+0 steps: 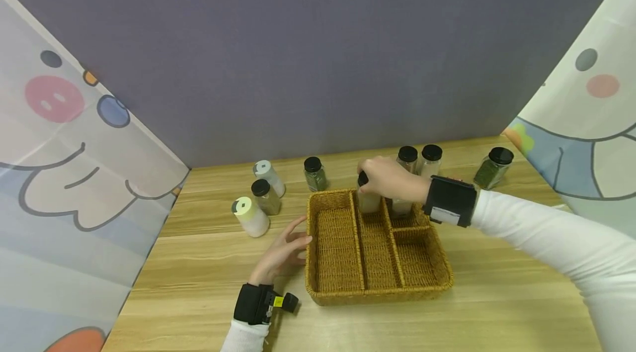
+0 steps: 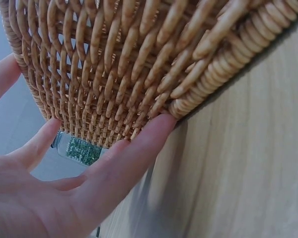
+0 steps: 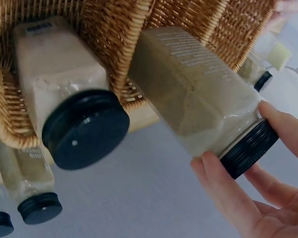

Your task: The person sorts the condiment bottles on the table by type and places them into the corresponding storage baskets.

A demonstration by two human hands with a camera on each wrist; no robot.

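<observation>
A wicker basket [image 1: 338, 291] with several compartments sits mid-table. My right hand [image 1: 380, 175] grips the black lid of a spice jar [image 1: 368, 203] of beige powder, standing it in the far end of the middle compartment. In the right wrist view my fingers [image 3: 228, 198] curl round the lid of that jar [image 3: 198, 104], beside a white-powder jar [image 3: 59, 89] in the neighbouring compartment [image 1: 401, 207]. My left hand [image 1: 293, 239] lies flat-fingered against the basket's left wall, where its fingers [image 2: 134, 158] touch the weave [image 2: 139, 64].
Left of the basket stand a white-capped jar [image 1: 250, 216], a black-lidded jar [image 1: 265, 196] and another white-capped jar [image 1: 269, 175]. Behind it are a green-herb jar [image 1: 314, 174], two black-lidded jars [image 1: 419, 159] and, far right, a green-herb jar [image 1: 493, 167]. Curtains flank the table.
</observation>
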